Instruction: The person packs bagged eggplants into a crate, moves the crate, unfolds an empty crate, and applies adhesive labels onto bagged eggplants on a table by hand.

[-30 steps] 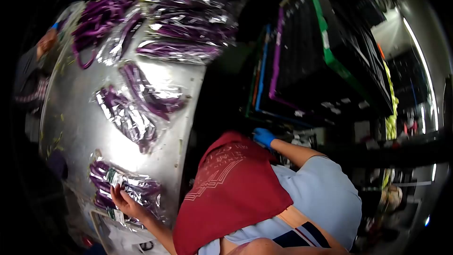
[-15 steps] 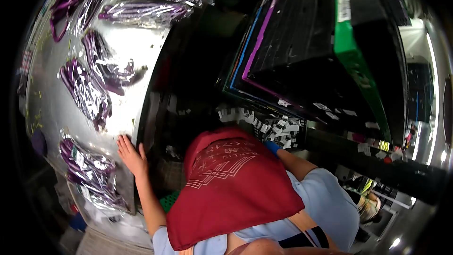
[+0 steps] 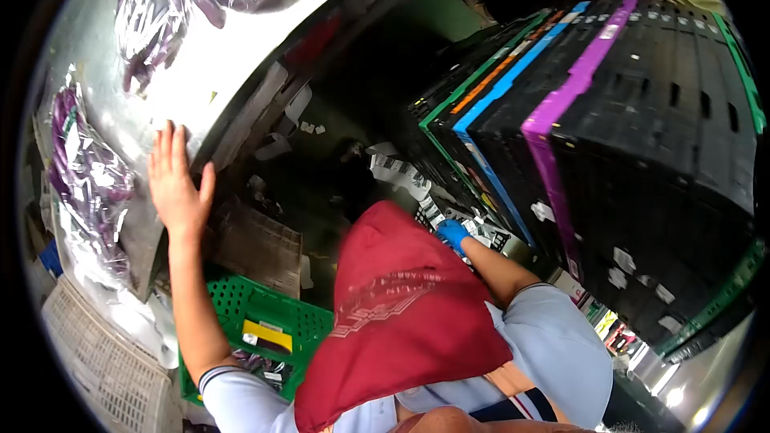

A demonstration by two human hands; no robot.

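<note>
My left hand (image 3: 178,184), bare, lies flat on the edge of the metal table (image 3: 200,56) with its fingers stretched out. Left of it is a clear bag of long purple eggplants (image 3: 92,180). Another bagged bunch of eggplants (image 3: 152,16) is farther up the table. My right hand (image 3: 454,235), in a blue glove, reaches down low beside the stacked crates. Its fingers look closed at the lower end of a white strip of printed labels (image 3: 401,175); the fingertips are partly hidden. More labels (image 3: 488,234) lie in a black basket around this hand.
Black crates with coloured rims (image 3: 626,136) stand stacked at the right. A green crate (image 3: 313,321) holding bagged purple produce is below my left arm. At the lower left is a pale plastic crate (image 3: 104,361). A red apron (image 3: 409,313) covers my front. Paper scraps lie on the floor.
My view has turned and tipped lower, bringing the green crate into sight. The right hand has come out from behind the apron, next to the label strip. My left hand stays on the table edge.
</note>
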